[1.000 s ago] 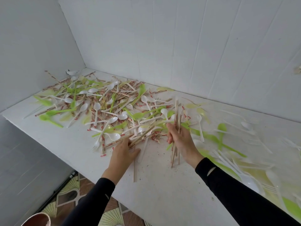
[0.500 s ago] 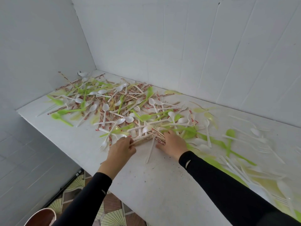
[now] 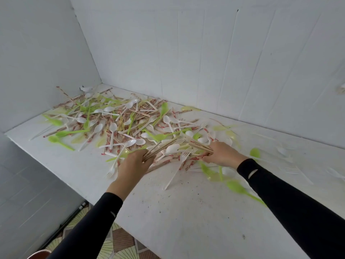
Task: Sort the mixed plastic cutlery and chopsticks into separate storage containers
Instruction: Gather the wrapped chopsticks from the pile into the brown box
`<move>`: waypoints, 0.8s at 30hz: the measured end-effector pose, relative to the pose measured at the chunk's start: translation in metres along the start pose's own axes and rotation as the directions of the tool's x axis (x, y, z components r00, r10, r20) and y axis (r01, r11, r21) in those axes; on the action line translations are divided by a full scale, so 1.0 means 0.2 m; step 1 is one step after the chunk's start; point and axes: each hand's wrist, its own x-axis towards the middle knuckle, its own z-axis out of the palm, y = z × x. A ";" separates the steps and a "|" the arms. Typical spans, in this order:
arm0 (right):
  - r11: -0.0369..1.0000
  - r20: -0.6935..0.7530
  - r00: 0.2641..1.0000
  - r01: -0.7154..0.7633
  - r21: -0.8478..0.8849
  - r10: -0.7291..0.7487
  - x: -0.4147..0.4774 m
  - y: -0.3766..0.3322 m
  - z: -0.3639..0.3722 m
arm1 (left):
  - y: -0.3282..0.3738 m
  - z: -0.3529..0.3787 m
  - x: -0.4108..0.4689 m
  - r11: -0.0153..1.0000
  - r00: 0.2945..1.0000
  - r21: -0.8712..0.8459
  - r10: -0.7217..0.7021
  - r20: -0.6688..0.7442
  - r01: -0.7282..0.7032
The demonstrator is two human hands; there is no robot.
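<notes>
A wide pile of mixed cutlery (image 3: 119, 124) covers the white table (image 3: 186, 217): white spoons and forks, green spoons and forks, and chopsticks in red-printed paper sleeves. My left hand (image 3: 133, 165) grips a bundle of bare wooden chopsticks (image 3: 160, 147) at the pile's near edge; the sticks point up and to the right. My right hand (image 3: 221, 154) holds a second bundle of wooden chopsticks (image 3: 200, 146) that points left into the pile. A white spoon (image 3: 171, 148) lies between the two hands.
White walls close the table at the back and left. More green and white cutlery (image 3: 235, 186) lies scattered and blurred to the right. The table's front edge drops to a patterned floor (image 3: 119, 245). A round rim (image 3: 38, 255) shows at the bottom left.
My right hand has lowered its upright chopstick bundle into the pile and shifted right. My left hand has closed around a bundle of chopsticks. The camera has tilted down and left.
</notes>
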 end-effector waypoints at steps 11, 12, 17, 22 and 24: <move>0.951 0.010 0.985 -0.170 0.257 0.174 -0.22 0.16 -0.16 | 0.29 0.19 0.04 0.976 0.992 -0.195 0.108 0.062 -0.095; 0.938 0.012 0.984 -0.175 0.299 0.180 -0.25 0.16 -0.16 | 0.31 0.21 0.04 0.958 0.980 -0.228 0.189 0.057 -0.172; 0.887 0.049 0.984 -0.176 0.428 0.172 -0.31 0.11 -0.15 | 0.41 0.33 0.03 0.914 0.916 -0.173 0.388 0.103 -0.368; 0.856 0.002 0.980 -0.176 0.486 0.200 -0.34 0.12 -0.18 | 0.45 0.34 0.08 0.946 0.936 -0.185 0.301 0.183 -0.267; 0.841 -0.039 0.970 -0.189 0.507 0.241 -0.35 0.18 -0.19 | 0.43 0.31 0.09 0.941 0.944 -0.238 0.285 0.168 -0.241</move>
